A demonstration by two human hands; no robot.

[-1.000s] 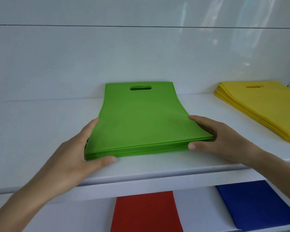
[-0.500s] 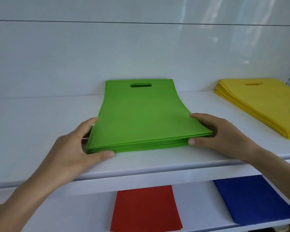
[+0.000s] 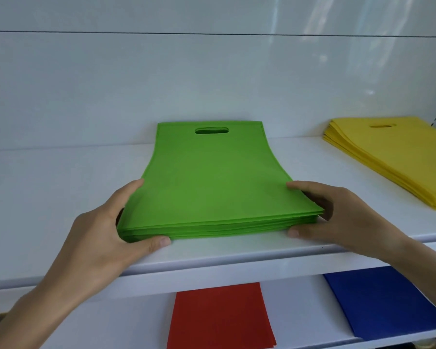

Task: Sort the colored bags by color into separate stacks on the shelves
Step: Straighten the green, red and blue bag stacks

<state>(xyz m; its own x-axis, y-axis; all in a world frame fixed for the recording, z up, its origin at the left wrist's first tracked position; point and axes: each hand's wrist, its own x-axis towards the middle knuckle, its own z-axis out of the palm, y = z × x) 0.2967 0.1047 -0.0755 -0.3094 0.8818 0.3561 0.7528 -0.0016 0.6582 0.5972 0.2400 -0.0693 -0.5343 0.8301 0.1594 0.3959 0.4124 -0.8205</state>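
Observation:
A stack of green bags (image 3: pixel 212 182) with cut-out handles lies flat in the middle of the white upper shelf (image 3: pixel 48 197). My left hand (image 3: pixel 103 230) holds its near left corner, fingers along the side edge and thumb against the front edge. My right hand (image 3: pixel 337 217) holds the near right corner the same way, thumb at the front. A stack of yellow bags (image 3: pixel 393 157) lies on the same shelf at the right. On the lower shelf lie red bags (image 3: pixel 219 316) and blue bags (image 3: pixel 385 301).
A glossy white back wall (image 3: pixel 212 84) closes off the shelf behind the stacks. The upper shelf's front lip (image 3: pixel 212 270) hides the far parts of the red and blue bags. Bare white shelf stretches left of the green stack.
The green stack has slid slightly farther back on the shelf with both hands on its near corners. The grip of both hands is unchanged.

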